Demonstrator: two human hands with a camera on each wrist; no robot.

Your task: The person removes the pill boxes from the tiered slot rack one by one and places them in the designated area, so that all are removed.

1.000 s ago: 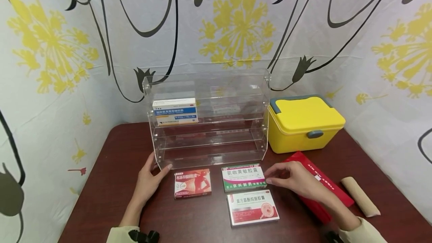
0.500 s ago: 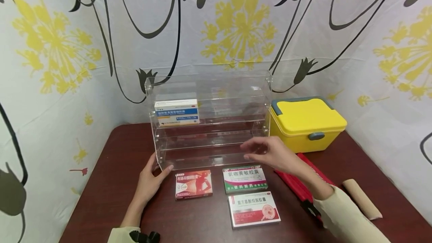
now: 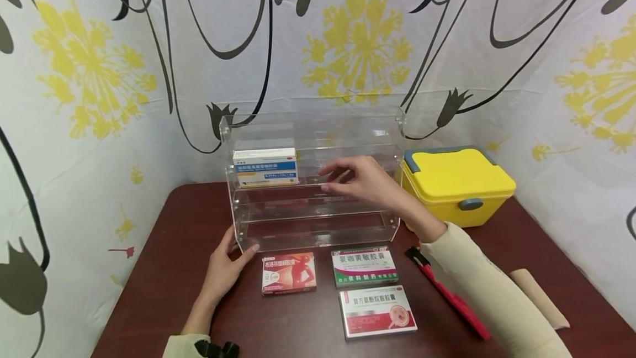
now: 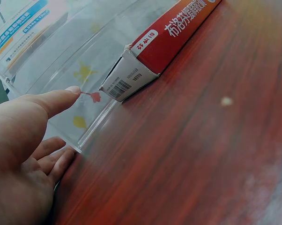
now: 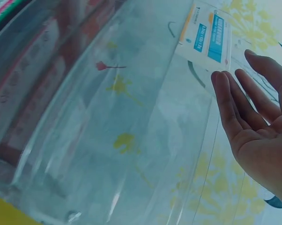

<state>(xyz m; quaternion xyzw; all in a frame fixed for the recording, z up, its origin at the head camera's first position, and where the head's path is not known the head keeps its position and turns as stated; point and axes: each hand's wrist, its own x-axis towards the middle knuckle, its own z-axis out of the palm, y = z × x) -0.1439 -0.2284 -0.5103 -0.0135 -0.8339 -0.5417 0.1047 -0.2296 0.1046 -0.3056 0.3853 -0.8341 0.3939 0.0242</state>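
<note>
A clear acrylic stepped rack [image 3: 313, 236] stands on the table. My left hand [image 3: 224, 267] holds its lower left front corner, thumb at the front and fingers at the side. My right hand [image 3: 365, 181] hovers before the upper shelves, fingers loosely bent, nothing between them. To its left, a blue and white medicine box [image 3: 265, 168] stands on a shelf, apart from the fingertips [image 5: 219, 77]. In front of the rack lie a red medicine box [image 3: 289, 273], a green and white one [image 3: 365, 267] and a red and white one [image 3: 379, 312].
A yellow lidded case [image 3: 459, 187] stands right of the rack. Partly covered by the right sleeve, a red pouch [image 3: 459, 303] lies on the dark wooden table [image 3: 278, 330]. Farther right is a tan roll [image 3: 539, 297]. Patterned cloth hangs behind and at the sides.
My right hand has left the green and white box and moved up and left to the rack's upper shelves. The left hand stays at the rack's corner; the boxes stay put.
</note>
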